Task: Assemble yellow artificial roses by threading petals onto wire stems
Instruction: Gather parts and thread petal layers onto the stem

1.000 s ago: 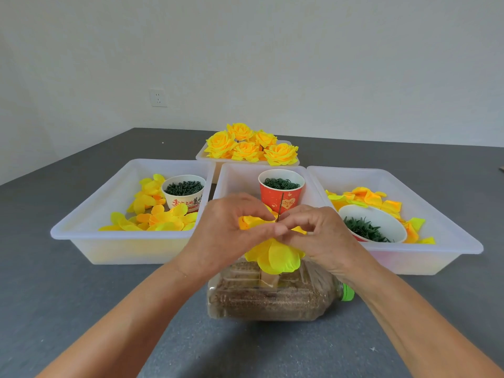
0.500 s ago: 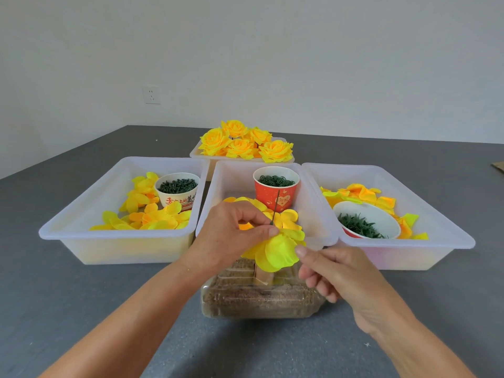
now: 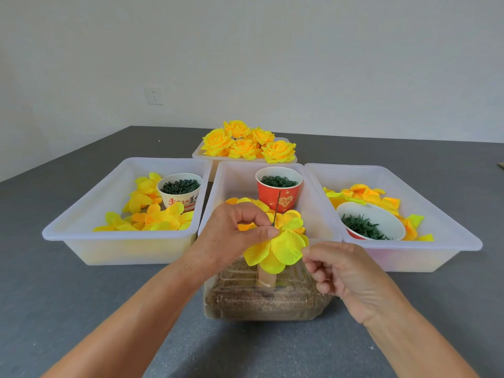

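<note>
Since the frame one second ago, your right hand (image 3: 345, 271) has come away from the flower and dropped toward 4 o'clock, while your left hand (image 3: 231, 236) has stayed on it. Your left fingers (image 3: 266, 233) now pinch the yellow petal layer (image 3: 275, 249) close to the thin green wire stem (image 3: 276, 207), which stands nearly upright and passes through the petals. Your right fingers (image 3: 316, 251) are curled, and the thumb and forefinger tips lie just beside the edge of the petal at its 3 o'clock side; I cannot tell if they touch it or hold something small. The petals sit above a clear plastic bottle (image 3: 261, 298) that lies on its side on the grey desk (image 3: 81, 309), at 6 o'clock from the middle tray (image 3: 324, 214). In this tray stands a red paper cup (image 3: 279, 197) with dark green pieces. At 10 o'clock the left tray (image 3: 81, 214) holds loose yellow petals (image 3: 152, 218) and a white cup (image 3: 180, 190). At 2 o'clock the right tray (image 3: 436, 211) holds more petals and a white bowl (image 3: 376, 222). At 12 o'clock, far behind, finished yellow roses (image 3: 248, 144) lie together in another tray.
</note>
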`<state>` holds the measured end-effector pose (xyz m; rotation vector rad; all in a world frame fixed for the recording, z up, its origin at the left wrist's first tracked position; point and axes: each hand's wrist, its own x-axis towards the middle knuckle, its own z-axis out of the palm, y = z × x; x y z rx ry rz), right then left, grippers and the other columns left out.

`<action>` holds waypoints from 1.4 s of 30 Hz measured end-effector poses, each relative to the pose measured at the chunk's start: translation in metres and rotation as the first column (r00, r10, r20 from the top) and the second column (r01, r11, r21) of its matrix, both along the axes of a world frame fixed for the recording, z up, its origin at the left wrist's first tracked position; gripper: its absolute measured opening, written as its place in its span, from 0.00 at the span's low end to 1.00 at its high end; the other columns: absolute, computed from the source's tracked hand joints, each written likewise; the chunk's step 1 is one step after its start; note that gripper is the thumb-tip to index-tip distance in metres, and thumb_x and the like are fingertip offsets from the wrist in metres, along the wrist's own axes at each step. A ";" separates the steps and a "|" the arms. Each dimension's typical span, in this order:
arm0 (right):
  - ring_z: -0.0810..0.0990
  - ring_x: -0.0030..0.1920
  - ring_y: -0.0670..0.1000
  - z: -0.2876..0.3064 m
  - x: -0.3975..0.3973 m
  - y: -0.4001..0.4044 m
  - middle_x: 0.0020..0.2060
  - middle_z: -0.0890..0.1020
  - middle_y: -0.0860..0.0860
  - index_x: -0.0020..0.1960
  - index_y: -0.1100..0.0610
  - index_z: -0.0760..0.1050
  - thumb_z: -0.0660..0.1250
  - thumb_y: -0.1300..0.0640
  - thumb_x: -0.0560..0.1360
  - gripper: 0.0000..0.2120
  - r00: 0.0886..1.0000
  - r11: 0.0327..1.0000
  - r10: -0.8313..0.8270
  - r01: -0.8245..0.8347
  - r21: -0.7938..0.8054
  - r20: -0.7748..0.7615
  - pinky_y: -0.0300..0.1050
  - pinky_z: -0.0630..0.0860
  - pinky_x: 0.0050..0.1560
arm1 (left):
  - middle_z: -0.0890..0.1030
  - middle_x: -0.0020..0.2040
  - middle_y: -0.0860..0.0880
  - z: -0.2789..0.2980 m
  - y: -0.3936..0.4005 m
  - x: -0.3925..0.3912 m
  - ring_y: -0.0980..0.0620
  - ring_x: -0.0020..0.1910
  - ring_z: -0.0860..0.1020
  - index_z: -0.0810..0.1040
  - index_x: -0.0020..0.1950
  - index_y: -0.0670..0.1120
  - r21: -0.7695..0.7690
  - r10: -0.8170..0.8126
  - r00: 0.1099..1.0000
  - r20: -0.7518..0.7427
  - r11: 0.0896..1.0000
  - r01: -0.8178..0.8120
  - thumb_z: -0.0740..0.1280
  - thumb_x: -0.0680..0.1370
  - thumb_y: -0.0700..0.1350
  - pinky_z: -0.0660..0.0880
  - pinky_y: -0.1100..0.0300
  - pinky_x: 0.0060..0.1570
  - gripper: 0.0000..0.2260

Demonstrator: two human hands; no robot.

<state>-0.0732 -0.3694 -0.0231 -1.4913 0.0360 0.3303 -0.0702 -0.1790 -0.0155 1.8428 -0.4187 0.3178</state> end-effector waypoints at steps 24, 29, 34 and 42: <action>0.78 0.43 0.46 0.017 0.007 0.027 0.38 0.82 0.46 0.38 0.53 0.83 0.75 0.58 0.67 0.02 0.755 0.865 0.158 0.206 -0.459 0.636 0.39 0.68 0.42 | 0.81 0.38 0.52 0.010 0.003 0.000 0.53 0.42 0.79 0.83 0.37 0.47 0.162 0.040 0.999 0.016 0.986 -0.042 0.71 0.69 0.50 0.74 0.58 0.45 0.07; 0.76 0.41 0.47 0.016 0.007 0.025 0.39 0.81 0.50 0.37 0.53 0.83 0.76 0.58 0.66 0.03 0.786 0.878 0.146 0.177 -0.445 0.601 0.39 0.68 0.41 | 0.79 0.33 0.59 0.003 0.001 0.001 0.60 0.38 0.76 0.81 0.35 0.52 0.140 0.060 0.998 0.013 0.988 -0.061 0.73 0.70 0.44 0.70 0.65 0.40 0.05; 0.76 0.40 0.43 0.014 0.009 0.025 0.42 0.81 0.53 0.33 0.48 0.80 0.77 0.58 0.66 0.07 0.772 0.871 0.151 0.192 -0.452 0.618 0.28 0.67 0.37 | 0.77 0.31 0.59 -0.001 -0.001 0.001 0.62 0.35 0.73 0.80 0.35 0.49 0.162 0.056 0.992 0.114 0.984 -0.074 0.72 0.71 0.41 0.68 0.70 0.40 0.06; 0.73 0.28 0.35 0.016 0.013 0.012 0.26 0.79 0.40 0.37 0.52 0.82 0.74 0.57 0.69 0.03 0.806 0.933 0.174 0.049 -0.357 0.566 0.27 0.66 0.32 | 0.78 0.31 0.56 0.013 0.004 0.002 0.62 0.33 0.73 0.80 0.33 0.46 0.173 -0.024 0.999 -0.028 0.985 0.029 0.72 0.70 0.40 0.69 0.71 0.38 0.07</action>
